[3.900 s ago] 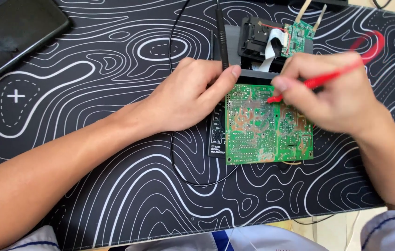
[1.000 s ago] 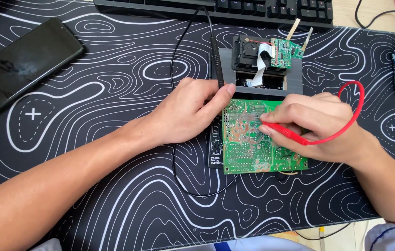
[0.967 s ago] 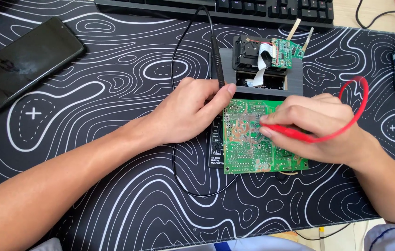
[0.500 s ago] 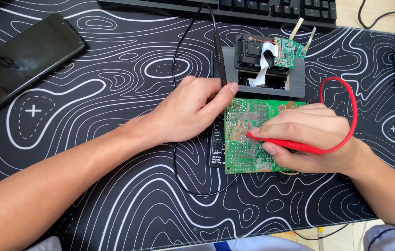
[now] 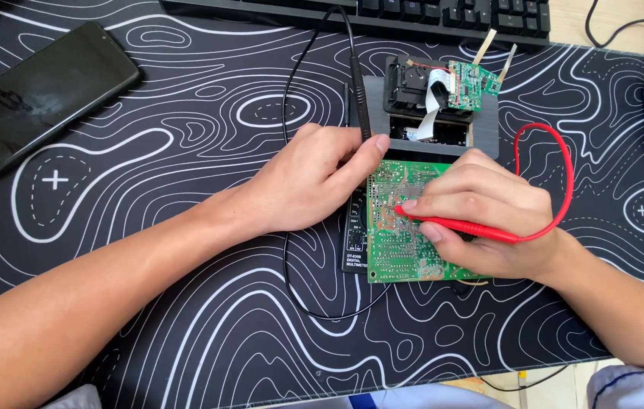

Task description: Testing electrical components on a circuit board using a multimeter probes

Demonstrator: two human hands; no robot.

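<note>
Two hands work one green circuit board point(image 5: 401, 242) lying on a black contour-patterned mat point(image 5: 185, 318). The right hand point(image 5: 488, 216) pinches one red probe point(image 5: 458, 226), tip on the solder side; the left hand point(image 5: 307, 182) clasps one black probe point(image 5: 358, 91) at the board's edge.
</note>
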